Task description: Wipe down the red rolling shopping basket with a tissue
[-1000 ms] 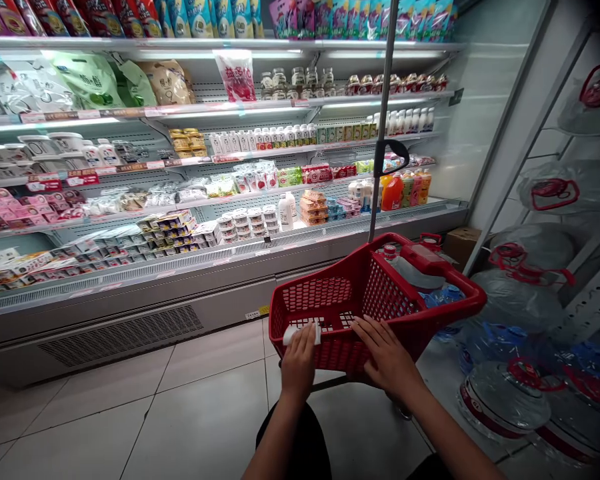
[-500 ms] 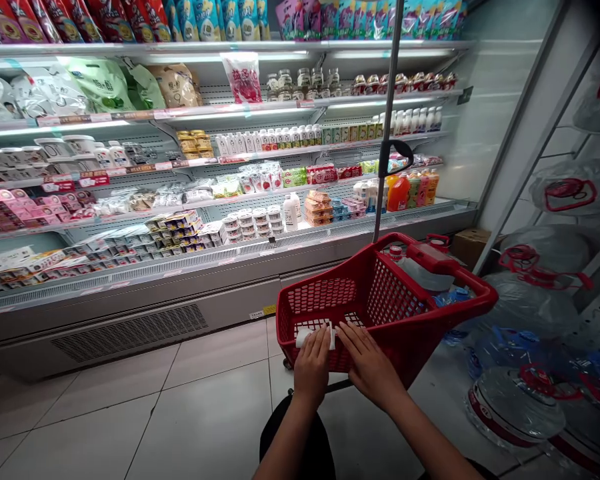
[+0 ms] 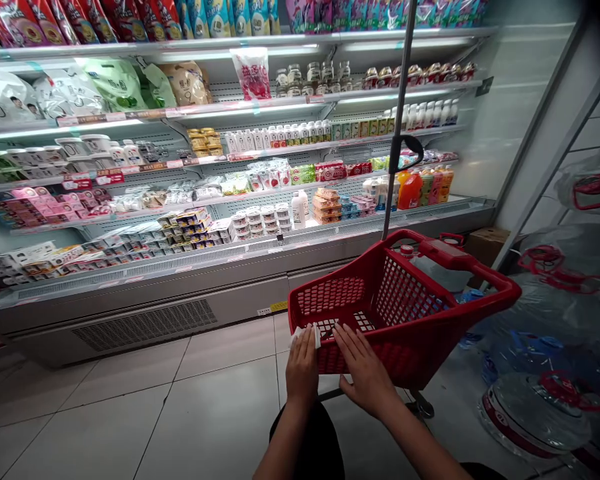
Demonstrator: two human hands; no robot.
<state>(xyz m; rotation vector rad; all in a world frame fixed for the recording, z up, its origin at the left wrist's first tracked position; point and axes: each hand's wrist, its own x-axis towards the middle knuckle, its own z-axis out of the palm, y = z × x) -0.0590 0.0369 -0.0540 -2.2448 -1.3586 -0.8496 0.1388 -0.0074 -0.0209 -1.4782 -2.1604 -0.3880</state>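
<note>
A red shopping cart [image 3: 395, 350] stands at the view's 4 o'clock on a floor [image 3: 220, 413] of pale tiles with dark joints. At 6 o'clock, the left hand's grip [image 3: 303, 367] is clasped over a white cloth [image 3: 297, 335] at the basket's near rim. At 5 o'clock, the right hand's grip [image 3: 366, 377] lies flattened along that rim, thumb apart from the fingers. A lit refrigerated cabinet [image 3: 145, 297], its shelves packed with dairy tubs, bottles and pouches, sweeps from 9 to 1 o'clock. Large clear water bottles [image 3: 535, 420] crowd 4 o'clock, beyond the cart.
</note>
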